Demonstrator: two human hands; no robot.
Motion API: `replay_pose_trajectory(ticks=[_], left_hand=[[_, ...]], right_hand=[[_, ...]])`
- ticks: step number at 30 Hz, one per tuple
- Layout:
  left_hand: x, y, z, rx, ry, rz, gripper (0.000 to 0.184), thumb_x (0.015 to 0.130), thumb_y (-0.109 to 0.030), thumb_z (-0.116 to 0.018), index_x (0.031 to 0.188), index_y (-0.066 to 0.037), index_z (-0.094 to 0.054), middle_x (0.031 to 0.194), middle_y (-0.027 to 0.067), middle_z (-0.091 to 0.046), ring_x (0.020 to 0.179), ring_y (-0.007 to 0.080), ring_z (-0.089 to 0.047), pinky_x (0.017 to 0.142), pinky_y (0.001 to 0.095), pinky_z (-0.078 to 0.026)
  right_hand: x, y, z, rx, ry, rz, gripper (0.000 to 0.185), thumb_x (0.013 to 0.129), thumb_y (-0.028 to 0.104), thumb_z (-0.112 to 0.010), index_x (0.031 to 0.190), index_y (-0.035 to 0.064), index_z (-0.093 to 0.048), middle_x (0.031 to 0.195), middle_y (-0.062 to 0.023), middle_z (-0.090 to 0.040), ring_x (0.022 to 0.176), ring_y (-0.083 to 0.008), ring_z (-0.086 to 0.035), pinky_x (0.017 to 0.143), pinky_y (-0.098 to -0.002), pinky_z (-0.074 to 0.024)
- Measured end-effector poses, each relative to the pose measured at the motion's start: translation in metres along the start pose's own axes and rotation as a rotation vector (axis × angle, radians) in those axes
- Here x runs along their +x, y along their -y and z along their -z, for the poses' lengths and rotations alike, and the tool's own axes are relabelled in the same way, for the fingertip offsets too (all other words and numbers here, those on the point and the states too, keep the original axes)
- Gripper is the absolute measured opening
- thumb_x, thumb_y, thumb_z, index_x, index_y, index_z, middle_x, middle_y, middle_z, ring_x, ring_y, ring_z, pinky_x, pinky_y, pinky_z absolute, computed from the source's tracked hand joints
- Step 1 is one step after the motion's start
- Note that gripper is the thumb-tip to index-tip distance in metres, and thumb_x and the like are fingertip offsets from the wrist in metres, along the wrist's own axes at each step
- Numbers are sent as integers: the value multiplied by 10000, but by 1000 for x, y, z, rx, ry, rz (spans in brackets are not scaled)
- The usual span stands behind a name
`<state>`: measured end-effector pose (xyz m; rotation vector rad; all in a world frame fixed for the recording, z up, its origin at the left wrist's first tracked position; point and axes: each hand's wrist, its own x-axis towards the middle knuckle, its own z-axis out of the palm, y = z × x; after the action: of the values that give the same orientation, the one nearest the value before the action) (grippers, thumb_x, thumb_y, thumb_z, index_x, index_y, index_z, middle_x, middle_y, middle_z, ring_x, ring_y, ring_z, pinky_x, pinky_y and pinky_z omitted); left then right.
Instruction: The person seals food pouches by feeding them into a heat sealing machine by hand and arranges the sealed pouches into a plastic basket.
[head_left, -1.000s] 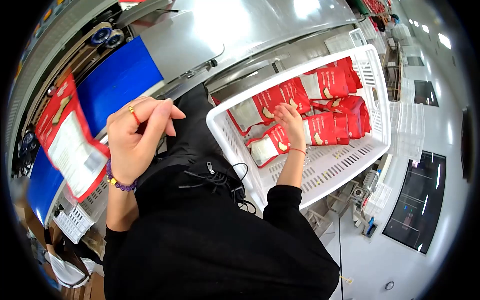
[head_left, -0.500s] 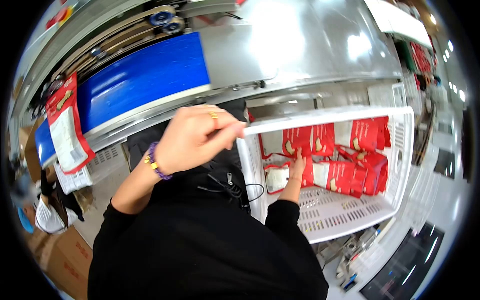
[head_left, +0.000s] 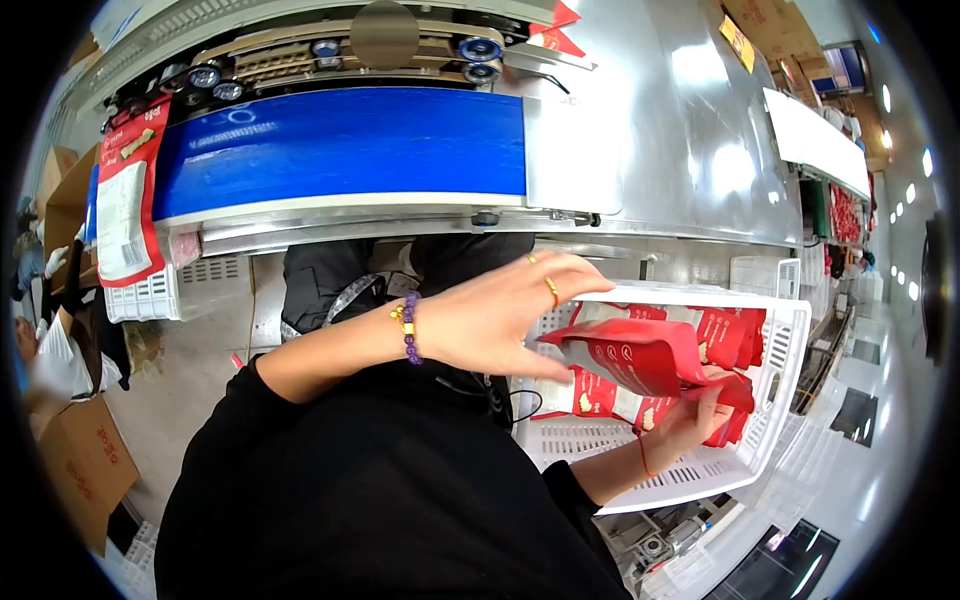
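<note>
My right hand [head_left: 690, 425] grips one end of a red pouch [head_left: 635, 358], lifted and tilted over a white plastic basket [head_left: 690, 490]. My left hand [head_left: 495, 315], with a purple bead bracelet and gold rings, reaches toward the pouch's other end. Its thumb and fingers are spread with nothing between them. More red-and-white pouches [head_left: 595, 393] lie in rows inside the basket below. Part of those pouches is hidden behind the lifted one and my hands.
A blue conveyor belt [head_left: 340, 150] with rollers runs along the machine ahead. At its left end hangs another red-and-white pouch [head_left: 125, 205]. A steel table [head_left: 650, 130] extends to the right. Cardboard boxes [head_left: 85, 465] and a person [head_left: 75, 350] are at the left.
My right hand has raised a pouch from the basket. My left hand has moved right and opened toward it. The view has shifted, showing more of the belt.
</note>
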<state>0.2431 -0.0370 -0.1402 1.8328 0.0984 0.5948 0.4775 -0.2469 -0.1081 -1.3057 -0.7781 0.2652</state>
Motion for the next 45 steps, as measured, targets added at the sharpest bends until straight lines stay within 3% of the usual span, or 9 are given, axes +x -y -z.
replay_pose_trajectory(ticks=[8,10,16,23,28,32,35,37,45], left_hand=[[-37,-21,34,-372,-497,165,232,830,-59,-734,1047,-7,-672,828,38,-687,741,46,-605,687,228,-508],[-46,-18,41,-472,-595,211,234,829,-46,-731,1053,-10,-675,811,33,-691,731,47,-612,682,228,-514],[-46,11,47,172,-688,51,236,876,-32,-633,1108,-28,-674,875,102,-712,728,159,-663,720,242,-523],[-13,35,72,-546,-385,381,269,1002,-217,-548,1081,17,-654,921,-23,-679,857,25,-582,795,214,-490],[36,99,83,-68,-617,467,325,886,-286,-711,905,39,-702,808,32,-691,737,41,-587,666,214,-484],[64,124,83,-160,-856,441,324,914,-299,-664,933,21,-710,716,-1,-654,602,30,-532,528,205,-407],[76,132,93,-332,-920,527,305,879,-275,-647,836,18,-719,727,97,-699,676,159,-652,667,286,-491],[81,133,100,-343,-936,624,204,882,-229,-661,875,-25,-675,583,-45,-506,409,40,-342,374,224,-222],[54,139,126,-66,-992,569,275,872,-235,-655,869,36,-700,748,46,-673,682,116,-599,643,255,-459]], right_hand=[[-6,2,-144,223,197,-52,129,912,80,-612,964,-9,-533,861,-118,-627,778,-196,-627,764,-319,-522],[-11,-2,-154,-124,479,-147,450,750,-59,-732,1167,-10,-571,978,-62,-636,891,-127,-606,830,-278,-497],[-15,-41,-161,-211,304,-199,345,761,-47,-744,1075,-14,-606,997,-52,-652,887,-118,-607,823,-280,-497],[21,-74,-130,69,84,-457,325,1017,209,-506,1272,8,-493,1173,-87,-595,1015,-137,-587,888,-320,-495],[80,-103,-147,-381,158,-162,255,950,154,-629,1055,-73,-677,980,-76,-692,861,-91,-592,787,-239,-474],[126,-134,-156,-43,203,-345,289,941,162,-644,1117,-66,-616,953,-109,-695,811,-102,-622,711,-233,-496],[152,-144,-161,-78,201,-382,206,920,103,-660,1053,-21,-563,922,-138,-691,770,-115,-634,668,-219,-501],[164,-148,-165,-22,252,-367,195,895,54,-676,924,56,-483,872,-136,-685,734,-108,-630,617,-206,-490],[160,-154,-194,-55,335,-395,312,873,58,-710,808,102,-408,707,7,-575,640,-41,-518,529,-186,-376]])
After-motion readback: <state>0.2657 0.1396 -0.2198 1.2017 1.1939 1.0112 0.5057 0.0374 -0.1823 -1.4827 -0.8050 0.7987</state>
